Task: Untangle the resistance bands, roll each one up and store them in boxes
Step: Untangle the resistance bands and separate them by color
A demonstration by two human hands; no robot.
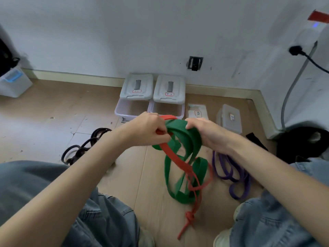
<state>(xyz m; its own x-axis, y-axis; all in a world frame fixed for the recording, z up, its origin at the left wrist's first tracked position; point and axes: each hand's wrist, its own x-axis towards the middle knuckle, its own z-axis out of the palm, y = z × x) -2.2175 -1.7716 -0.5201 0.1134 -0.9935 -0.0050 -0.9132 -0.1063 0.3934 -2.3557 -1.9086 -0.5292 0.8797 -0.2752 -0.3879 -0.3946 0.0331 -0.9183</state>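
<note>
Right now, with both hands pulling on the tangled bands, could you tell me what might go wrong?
1. The red band has a tight knot near its lower end; if the left hand pulls hard, that knot may cinch tighter.
2. The green band, gripped by the right hand, still loops around the red one and could snag.

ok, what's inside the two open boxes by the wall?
Both open boxes look empty through their clear walls, with lids propped behind. The left hand and the green band cover their front edges, so that strip can't be checked.
</note>
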